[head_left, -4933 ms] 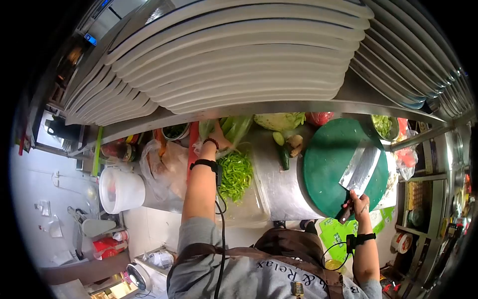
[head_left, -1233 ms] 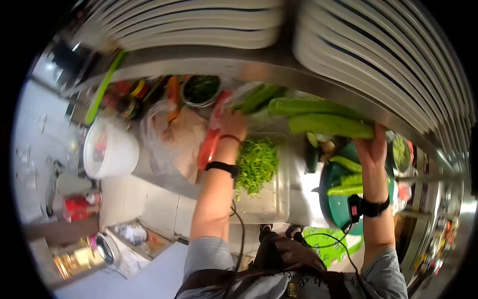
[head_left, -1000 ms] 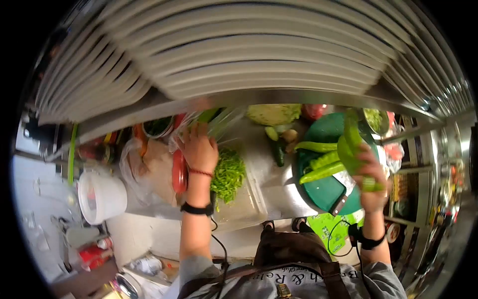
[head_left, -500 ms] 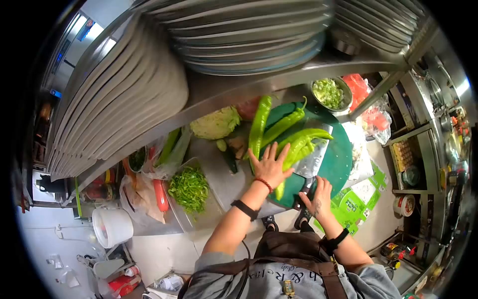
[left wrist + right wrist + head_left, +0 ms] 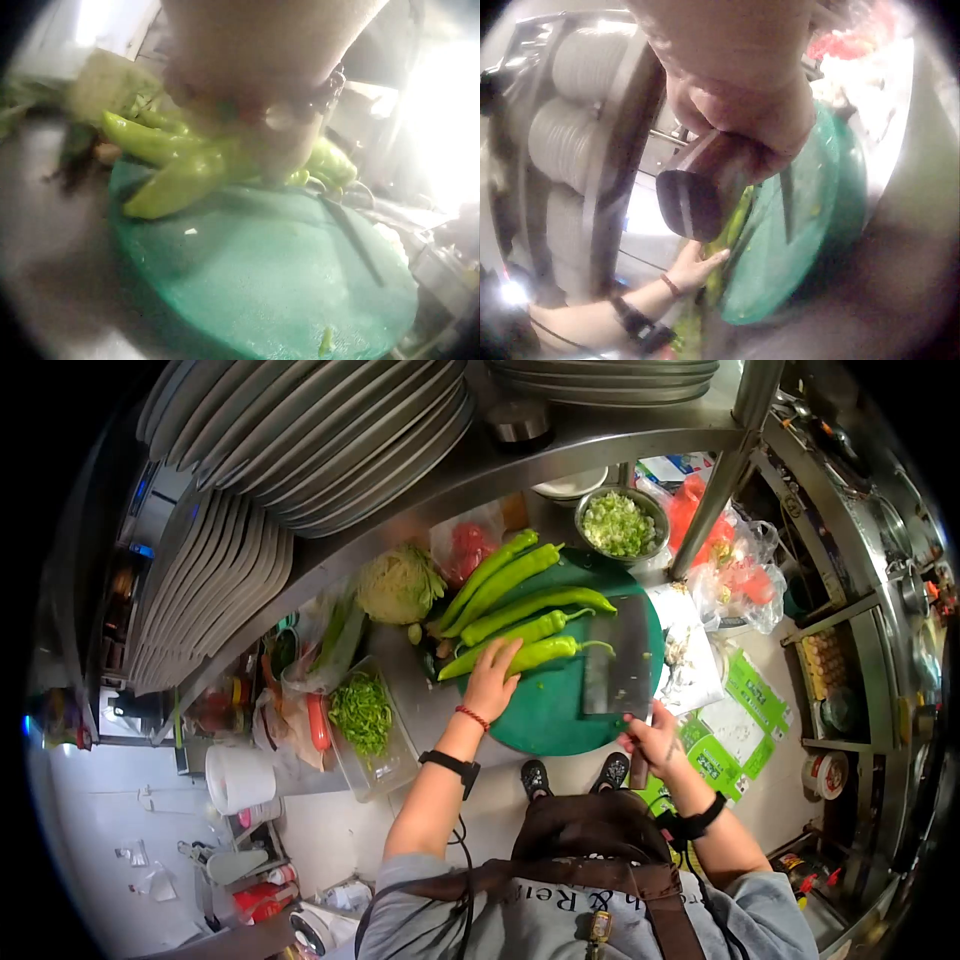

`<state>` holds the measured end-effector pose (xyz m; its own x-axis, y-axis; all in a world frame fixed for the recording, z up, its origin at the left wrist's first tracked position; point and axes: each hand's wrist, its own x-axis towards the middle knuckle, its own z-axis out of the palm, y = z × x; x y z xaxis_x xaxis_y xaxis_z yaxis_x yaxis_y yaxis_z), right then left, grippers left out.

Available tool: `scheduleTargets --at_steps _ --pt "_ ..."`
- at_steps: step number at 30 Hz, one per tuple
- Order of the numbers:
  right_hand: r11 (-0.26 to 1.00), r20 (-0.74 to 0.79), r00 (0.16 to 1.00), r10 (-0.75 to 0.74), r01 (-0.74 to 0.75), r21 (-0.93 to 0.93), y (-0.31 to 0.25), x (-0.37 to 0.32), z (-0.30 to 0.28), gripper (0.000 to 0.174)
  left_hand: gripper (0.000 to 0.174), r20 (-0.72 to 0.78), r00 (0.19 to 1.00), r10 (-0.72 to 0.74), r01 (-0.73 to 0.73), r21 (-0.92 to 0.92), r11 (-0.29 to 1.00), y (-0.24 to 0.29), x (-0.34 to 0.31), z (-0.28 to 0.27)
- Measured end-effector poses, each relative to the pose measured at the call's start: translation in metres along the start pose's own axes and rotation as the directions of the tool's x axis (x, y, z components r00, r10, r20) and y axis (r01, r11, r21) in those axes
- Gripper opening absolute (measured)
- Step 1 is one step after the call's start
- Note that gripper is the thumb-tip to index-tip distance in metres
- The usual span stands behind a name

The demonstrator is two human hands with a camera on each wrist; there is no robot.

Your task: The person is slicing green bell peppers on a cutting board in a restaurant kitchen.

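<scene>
Several long green peppers [image 5: 525,600] lie side by side across the left part of a round green chopping board [image 5: 545,722]. My left hand [image 5: 489,685] rests its extended fingers on the nearest pepper [image 5: 540,653], near its blunt end. In the left wrist view, that hand [image 5: 247,97] hides the middle of the peppers. At the board's right, my right hand [image 5: 655,742] grips the handle of a cleaver [image 5: 617,660], whose broad blade is over the board. The right wrist view has the handle's butt [image 5: 690,199] sticking out of the fist.
Left of the board stands a clear tray [image 5: 408,765] of chopped greens [image 5: 362,712]. Behind are a cabbage [image 5: 400,585] and a metal bowl [image 5: 660,520] of chopped pieces. A steel shelf [image 5: 600,445] with stacked plates [image 5: 330,450] overhangs the counter, its post [image 5: 712,510] at the right.
My right hand brought peppers to the board and now grips the cleaver again. The peppers, bunched half a second ago, now lie in a row. My left hand has moved to their near side.
</scene>
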<state>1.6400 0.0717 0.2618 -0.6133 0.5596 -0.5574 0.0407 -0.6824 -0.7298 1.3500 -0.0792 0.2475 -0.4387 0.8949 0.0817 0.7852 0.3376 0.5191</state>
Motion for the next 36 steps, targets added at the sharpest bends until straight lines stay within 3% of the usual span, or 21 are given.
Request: scheduleTargets --at_steps 1,4,5,8,11,12,13,16,20,29,32,33,36 --pt "0.991 0.031 0.995 -0.093 0.096 -0.096 -0.006 -0.009 -0.012 0.036 0.067 0.004 0.999 -0.049 0.048 0.147 0.988 0.004 -0.003 0.005" --pt "0.942 -0.115 0.979 -0.171 0.128 -0.309 -0.027 -0.035 -0.032 0.022 0.065 -0.090 0.989 -0.117 0.140 0.323 0.936 0.013 0.005 0.015" --pt "0.917 -0.108 0.973 -0.205 0.152 -0.369 -0.035 -0.045 -0.035 0.018 0.063 -0.080 0.994 -0.078 0.105 0.436 0.894 0.011 0.010 0.019" --pt "0.843 -0.091 0.955 -0.282 0.202 -0.499 -0.036 -0.073 -0.045 0.014 0.062 -0.013 1.000 -0.015 0.018 0.324 0.946 0.014 0.017 0.026" --pt "0.686 -0.057 0.940 -0.337 0.204 -0.699 -0.035 -0.091 -0.024 0.010 0.061 0.048 0.999 0.017 -0.024 0.145 0.989 0.041 0.007 0.027" --pt "0.632 -0.040 0.935 -0.352 0.206 -0.748 -0.035 -0.097 -0.018 0.010 0.062 0.078 0.997 0.025 -0.033 0.110 0.993 0.049 0.003 0.030" --pt "0.484 0.016 0.910 -0.413 0.234 -0.843 -0.030 -0.099 -0.016 0.011 0.058 0.027 0.999 0.039 -0.042 0.126 0.991 0.053 0.000 0.036" --pt "0.382 0.032 0.895 -0.446 0.222 -0.897 -0.026 -0.101 0.003 0.014 0.051 -0.011 0.982 0.187 -0.181 0.188 0.965 0.056 0.007 0.044" --pt "0.279 0.089 0.837 -0.540 0.278 -0.919 -0.023 -0.095 0.027 0.013 0.045 0.010 0.983 0.185 -0.185 0.055 0.981 0.047 0.011 0.049" --pt "-0.013 0.111 0.899 -0.425 0.116 -0.993 -0.013 -0.086 0.058 0.012 0.043 0.023 0.977 0.212 -0.211 -0.037 0.977 0.039 0.014 0.042" --pt "0.083 0.084 0.861 -0.502 0.145 -0.986 -0.011 -0.096 0.068 0.017 0.043 0.009 0.976 0.219 -0.219 -0.043 0.975 0.036 0.016 0.043" --pt "0.081 0.029 0.870 -0.492 0.079 -0.994 -0.013 -0.097 0.069 0.018 0.042 0.004 0.975 0.221 -0.220 -0.042 0.975 0.036 0.016 0.043" --pt "0.037 0.034 0.876 -0.480 0.059 -0.998 -0.030 -0.096 0.077 0.017 0.042 0.007 0.972 0.233 -0.233 -0.042 0.972 0.033 0.015 0.043"
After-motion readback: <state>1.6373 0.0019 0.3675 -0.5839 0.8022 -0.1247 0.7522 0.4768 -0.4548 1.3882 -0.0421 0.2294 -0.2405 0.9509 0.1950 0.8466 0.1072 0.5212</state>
